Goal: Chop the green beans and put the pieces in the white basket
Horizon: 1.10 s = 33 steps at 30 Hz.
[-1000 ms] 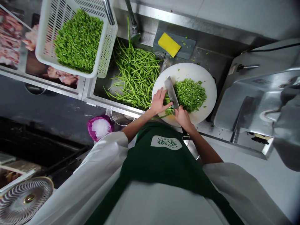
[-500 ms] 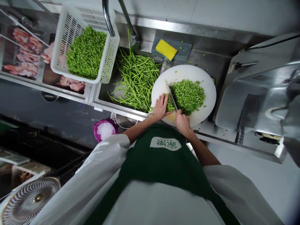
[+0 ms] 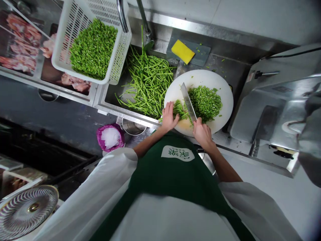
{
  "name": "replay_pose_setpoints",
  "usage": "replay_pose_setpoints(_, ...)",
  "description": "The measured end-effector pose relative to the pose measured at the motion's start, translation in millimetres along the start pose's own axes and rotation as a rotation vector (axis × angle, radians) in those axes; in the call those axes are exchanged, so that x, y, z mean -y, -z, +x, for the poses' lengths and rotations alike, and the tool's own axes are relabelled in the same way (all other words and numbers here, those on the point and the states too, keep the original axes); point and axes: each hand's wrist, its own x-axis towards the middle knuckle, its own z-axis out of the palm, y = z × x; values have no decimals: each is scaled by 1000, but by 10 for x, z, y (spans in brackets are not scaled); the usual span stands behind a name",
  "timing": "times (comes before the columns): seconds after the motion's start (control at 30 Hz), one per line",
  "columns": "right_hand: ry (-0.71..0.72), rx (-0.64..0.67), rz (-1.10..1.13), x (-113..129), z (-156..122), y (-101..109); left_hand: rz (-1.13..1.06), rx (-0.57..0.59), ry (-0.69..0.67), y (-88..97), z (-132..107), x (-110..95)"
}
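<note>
My right hand (image 3: 201,131) is closed around the handle of a wide-bladed kitchen knife (image 3: 189,103). The blade's broad face shows, slanting up and left between two lots of greens. To its left, my left hand (image 3: 169,117) rests over a bunch of thin green stems (image 3: 179,109), holding it on the round white cutting board (image 3: 208,76). Its fingers point away from me and the thumb lies toward the knife. A pile of chopped green stems (image 3: 207,102) lies right of the blade.
Long green stems (image 3: 150,83) fill the sink left of the board. A white basket (image 3: 58,55) holds chopped greens (image 3: 92,50). Behind the board lies a yellow sponge (image 3: 183,51). Raw meat (image 3: 22,43) sits in left basins; a metal machine (image 3: 271,113) stands right.
The knife has turned so that more of its broad face shows, and my right hand has shifted slightly right. My left hand has moved a little left along the stems. The whole view has tilted slightly.
</note>
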Motion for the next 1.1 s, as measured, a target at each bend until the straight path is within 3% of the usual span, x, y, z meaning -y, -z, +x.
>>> replay_pose_setpoints(0.1,42,8,-9,73,-45,27,35,-45,35,-62,-34,-17)
replay_pose_setpoints(0.27,51,38,-14,146,33,-11,78,-19,-11,-189,1,-90)
replay_pose_setpoints(0.37,-4,11,-1,69,69,18,79,-8,-75,-183,-12,-100)
replay_pose_setpoints(0.5,-90,-19,33,-108,78,88,134,108,-224,-220,-5,-113)
replay_pose_setpoints(0.7,-146,-49,93,-262,56,6,174,169,-262,-243,47,-133)
replay_pose_setpoints(0.8,-158,-41,119,-277,32,-61,106,79,-252,-130,95,-74)
replay_pose_setpoints(0.9,-153,-52,125,-270,13,-89,58,-63,-122,-35,263,73)
replay_pose_setpoints(1.0,-135,-33,124,-236,7,-76,25,-56,-41,2,428,235)
replay_pose_setpoints(1.1,-101,10,116,-179,14,-51,-22,-94,-47,38,420,314)
